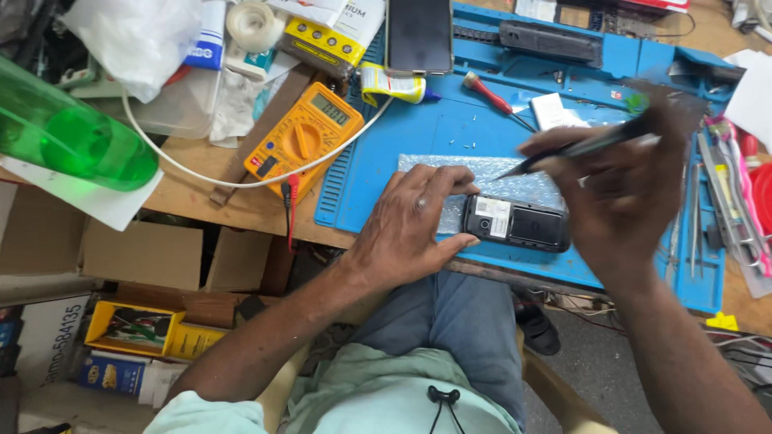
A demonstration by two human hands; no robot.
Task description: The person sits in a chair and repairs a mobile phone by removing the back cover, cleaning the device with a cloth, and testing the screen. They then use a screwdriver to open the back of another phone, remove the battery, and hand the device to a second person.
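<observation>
The small black rectangular phone with its back cover off (pixel 516 223) lies on the blue silicone repair mat (pixel 450 128), near the mat's front edge, on a strip of bubble wrap (pixel 498 173). The left hand (pixel 414 225) lies flat beside it, fingers spread, thumb at its end. The right hand (pixel 623 189) pinches a thin dark pen-like tool (pixel 579 149) above the phone. The phone looks light, stiff and fragile inside; its edges seem safest to hold. Motion blur hides the tool's tip.
</observation>
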